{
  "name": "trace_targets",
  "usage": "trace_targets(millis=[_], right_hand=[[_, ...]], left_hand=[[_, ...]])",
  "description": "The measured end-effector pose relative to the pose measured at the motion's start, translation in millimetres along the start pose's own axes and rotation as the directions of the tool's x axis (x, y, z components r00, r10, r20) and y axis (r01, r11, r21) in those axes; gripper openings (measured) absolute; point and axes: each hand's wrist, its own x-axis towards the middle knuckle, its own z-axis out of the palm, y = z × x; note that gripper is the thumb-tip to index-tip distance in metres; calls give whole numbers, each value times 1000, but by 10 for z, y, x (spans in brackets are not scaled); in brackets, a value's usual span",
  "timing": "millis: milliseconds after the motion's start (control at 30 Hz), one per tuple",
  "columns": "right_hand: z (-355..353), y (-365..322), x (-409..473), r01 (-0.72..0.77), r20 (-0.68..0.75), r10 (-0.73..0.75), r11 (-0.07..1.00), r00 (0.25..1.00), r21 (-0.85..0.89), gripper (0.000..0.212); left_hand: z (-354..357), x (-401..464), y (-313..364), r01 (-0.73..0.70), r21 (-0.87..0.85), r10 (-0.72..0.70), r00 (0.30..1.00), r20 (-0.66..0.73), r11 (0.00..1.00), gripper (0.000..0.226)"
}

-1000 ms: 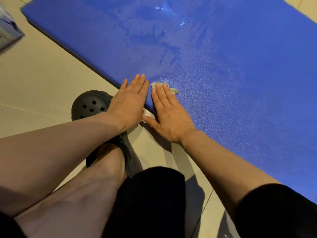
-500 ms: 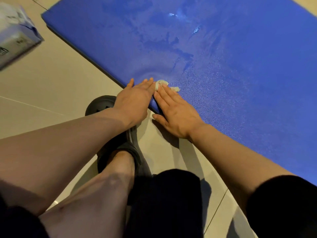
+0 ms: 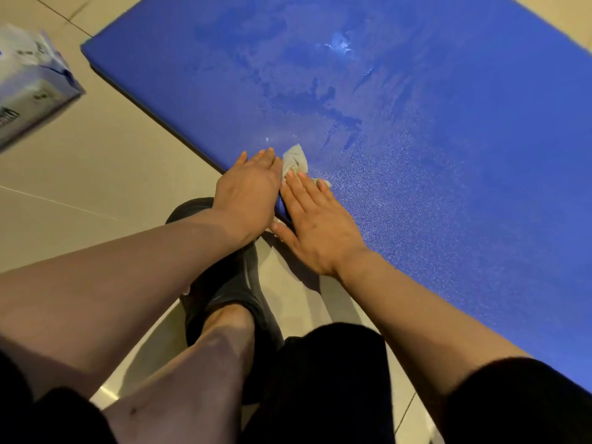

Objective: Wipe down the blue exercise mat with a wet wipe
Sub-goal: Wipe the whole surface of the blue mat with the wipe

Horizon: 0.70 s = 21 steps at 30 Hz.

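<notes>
Blue exercise mat (image 3: 432,155), lying flat on the tiled floor (image 3: 105,174), fills the far and right part of the view, its near-left edge running diagonally. At that edge a crumpled wet wipe (image 3: 296,161) sits on the mat surface. The right hand (image 3: 317,232) lies flat with straight fingers, its fingertips pressing on the wipe; it does not curl round it. The left hand (image 3: 248,190) lies flat just beside it, fingers straight, resting over the mat's edge and touching the wipe's left side. Neither hand forms a closed grip.

Beyond the hands the mat shows darker wet streaks and a shiny patch; the part to the right looks dry and speckled. Judged from this, much of the right side remains to be wiped.

The wipe looks light, limp and damp, likely to bunch up, so flat pressure suits it. The mat seems soft and grippy.

Near the hands a black clog (image 3: 221,280) stands on the floor. A wipes packet (image 3: 28,88) lies far left.
</notes>
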Motion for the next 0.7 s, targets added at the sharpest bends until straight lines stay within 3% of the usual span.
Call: trace_targets(millis=[233, 433, 533, 700], right_hand=[[132, 128, -677, -136, -58, 138, 990, 989, 41, 71], [-92, 146, -32, -252, 8, 252, 966, 968, 59, 75], [-141, 277, 58, -228, 54, 226, 973, 973, 31, 68], [-31, 334, -572, -228, 5, 228, 969, 974, 92, 79]], left_hand=[[-16, 97, -12, -64, -58, 62, 998, -32, 996, 79], [33, 228, 79, -103, -76, 98, 993, -62, 992, 66], [34, 319, 69, -87, -56, 86, 996, -19, 995, 63], [67, 327, 58, -92, -40, 92, 996, -3, 995, 62]])
